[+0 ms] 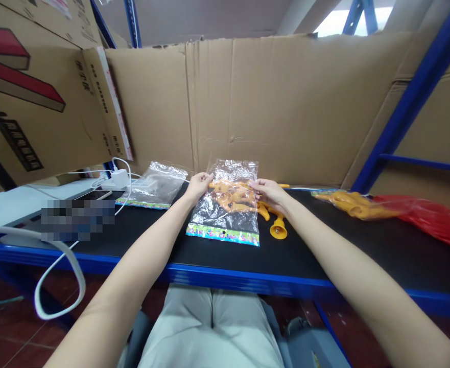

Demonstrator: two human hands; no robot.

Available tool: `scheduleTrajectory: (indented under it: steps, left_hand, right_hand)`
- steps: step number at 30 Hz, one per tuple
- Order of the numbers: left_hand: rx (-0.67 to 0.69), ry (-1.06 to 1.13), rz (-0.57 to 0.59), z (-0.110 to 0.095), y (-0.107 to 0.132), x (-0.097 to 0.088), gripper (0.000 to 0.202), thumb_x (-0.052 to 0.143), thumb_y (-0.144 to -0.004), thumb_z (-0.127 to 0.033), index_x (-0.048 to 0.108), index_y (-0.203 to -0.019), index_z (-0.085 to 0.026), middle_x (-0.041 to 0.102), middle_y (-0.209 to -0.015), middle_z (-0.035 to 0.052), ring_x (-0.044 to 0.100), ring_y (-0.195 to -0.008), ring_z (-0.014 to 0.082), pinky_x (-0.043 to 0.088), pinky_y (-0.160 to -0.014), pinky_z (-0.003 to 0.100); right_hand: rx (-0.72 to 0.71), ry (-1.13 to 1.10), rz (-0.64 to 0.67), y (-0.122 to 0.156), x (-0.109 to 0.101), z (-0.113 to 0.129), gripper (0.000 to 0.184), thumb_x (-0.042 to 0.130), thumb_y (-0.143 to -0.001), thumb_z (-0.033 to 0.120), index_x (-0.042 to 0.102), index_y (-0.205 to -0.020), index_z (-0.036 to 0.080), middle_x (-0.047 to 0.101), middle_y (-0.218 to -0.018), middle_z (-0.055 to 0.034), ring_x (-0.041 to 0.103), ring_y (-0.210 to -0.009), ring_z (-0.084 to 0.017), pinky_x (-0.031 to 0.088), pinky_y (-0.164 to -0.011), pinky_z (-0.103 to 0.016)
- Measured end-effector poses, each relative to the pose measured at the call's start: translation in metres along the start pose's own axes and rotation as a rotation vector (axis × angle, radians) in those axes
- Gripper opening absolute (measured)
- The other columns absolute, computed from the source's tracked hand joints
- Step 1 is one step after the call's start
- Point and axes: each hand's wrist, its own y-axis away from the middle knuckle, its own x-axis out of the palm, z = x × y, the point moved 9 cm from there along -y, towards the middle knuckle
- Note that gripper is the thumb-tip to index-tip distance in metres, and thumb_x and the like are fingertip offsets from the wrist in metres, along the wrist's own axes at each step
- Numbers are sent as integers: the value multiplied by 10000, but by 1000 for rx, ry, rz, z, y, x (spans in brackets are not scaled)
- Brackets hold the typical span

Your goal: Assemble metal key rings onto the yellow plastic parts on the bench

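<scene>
clear bag (228, 220) lies just past the blue rail (247, 281): thin crinkly film, so probably light, floppy and kinda slippery. bell-shaped piece (279, 229) sits past the rail too, likely stiff plastic. farther from the rail, orange parts (232, 197) show through the film, can't tell if inside or under; i'd hold the thick bits, thin ones might snap. left hand (199, 187) pinches the bag's left side, right hand (271, 192) grips its right, maybe a part too.

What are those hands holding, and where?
A clear bag: left fingers at its left edge, right fingers at its right edge, both toward the far end.
</scene>
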Motion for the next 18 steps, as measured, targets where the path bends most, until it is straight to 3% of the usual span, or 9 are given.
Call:
scheduleTrajectory:
  steps: [6, 10, 14, 18]
  left_hand:
    - [-53, 10, -20, 0, 1, -4, 239, 449, -792, -229, 454, -561, -167, 297, -316, -82, 273, -279, 59, 181, -344, 188]
    - [-114, 69, -21, 4, 2, -6, 180, 445, -785, -205, 452, -608, -176, 373, -331, -74, 364, -281, 81, 228, -340, 184]
    - [-16, 59, -55, 1, -1, -11, 215, 469, -833, -295, 426, -652, -188, 352, -351, -99, 338, -262, 65, 221, -328, 173]
    - [27, 51, -41, -1, -2, -10, 128, 510, -829, -299, 516, -779, -181, 364, -380, -107, 309, -246, 52, 194, -316, 171]
  right_hand:
    - [-125, 225, -98, -5, -11, 4, 388, 792, -560, 359, 446, -579, 184, 476, -422, 57, 424, -367, -56, 353, -383, -192]
    - [-160, 331, -79, -6, -9, 5, 390, 790, -555, 376, 448, -573, 190, 470, -380, 57, 430, -340, -68, 337, -362, -190]
    - [-148, 306, -12, -3, 0, 5, 407, 767, -580, 426, 435, -572, 190, 450, -377, 65, 427, -335, -65, 332, -363, -187]
    - [-118, 153, -17, 1, 3, 7, 408, 680, -674, 496, 426, -591, 189, 436, -428, 71, 413, -341, -53, 323, -361, -183]
